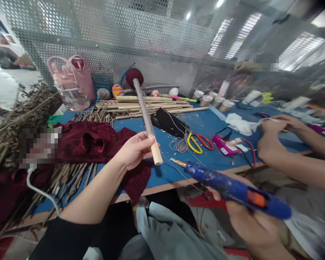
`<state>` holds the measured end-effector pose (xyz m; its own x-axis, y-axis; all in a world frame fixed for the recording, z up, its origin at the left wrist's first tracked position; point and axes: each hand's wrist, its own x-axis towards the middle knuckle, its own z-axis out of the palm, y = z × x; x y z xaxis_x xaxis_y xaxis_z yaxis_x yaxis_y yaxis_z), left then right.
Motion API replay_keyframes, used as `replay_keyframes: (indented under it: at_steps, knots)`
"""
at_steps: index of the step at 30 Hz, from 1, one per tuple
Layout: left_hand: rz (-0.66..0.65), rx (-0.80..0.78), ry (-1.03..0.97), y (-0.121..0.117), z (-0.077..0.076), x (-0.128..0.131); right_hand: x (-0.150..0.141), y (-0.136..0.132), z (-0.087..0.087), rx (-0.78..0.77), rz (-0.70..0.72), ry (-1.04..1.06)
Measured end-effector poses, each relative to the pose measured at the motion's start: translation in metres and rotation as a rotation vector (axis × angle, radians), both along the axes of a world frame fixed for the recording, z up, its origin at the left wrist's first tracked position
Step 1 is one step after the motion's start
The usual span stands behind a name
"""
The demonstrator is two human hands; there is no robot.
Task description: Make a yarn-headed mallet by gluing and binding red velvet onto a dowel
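My left hand [137, 150] is closed around the lower part of a pale stick [145, 112]. A dark red fabric-covered ball [134, 77] tops the stick's far end, and the bare wooden end points towards me. My right hand [249, 220] grips a blue hot glue gun [227, 186] from below. The gun's brass nozzle [178, 162] points left, a short gap away from the stick's near end. Thin strands, perhaps glue, trail near the nozzle. Under my left hand lies dark red cloth [97, 142] on the blue table [165, 150].
Yellow-and-red-handled scissors [199, 142] lie beside grey string and a black pouch [169, 121]. Behind are bamboo sticks [157, 107] and a pink bag [82, 77]. A purple power strip [224, 145] sits right, near a co-worker's hands [273, 131]. Dried stalks [18, 112] crowd the left.
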<state>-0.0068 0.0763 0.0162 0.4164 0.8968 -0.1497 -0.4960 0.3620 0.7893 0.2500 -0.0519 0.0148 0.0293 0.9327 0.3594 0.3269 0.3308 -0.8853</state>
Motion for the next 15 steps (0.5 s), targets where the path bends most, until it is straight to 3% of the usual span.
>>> replay_keyframes:
  at_steps: [4,8,15]
  knots:
    - [0.007,0.013,0.095,0.000,-0.002,-0.002,0.013,0.016,0.023,-0.143,0.138,0.021]
    - [-0.042,0.044,0.137,0.003,-0.007,-0.004,0.009,0.044,0.050,-0.214,0.292,-0.161]
    - [-0.064,0.054,0.155,0.003,-0.009,-0.004,-0.020,0.073,0.079,-0.082,0.523,-0.498]
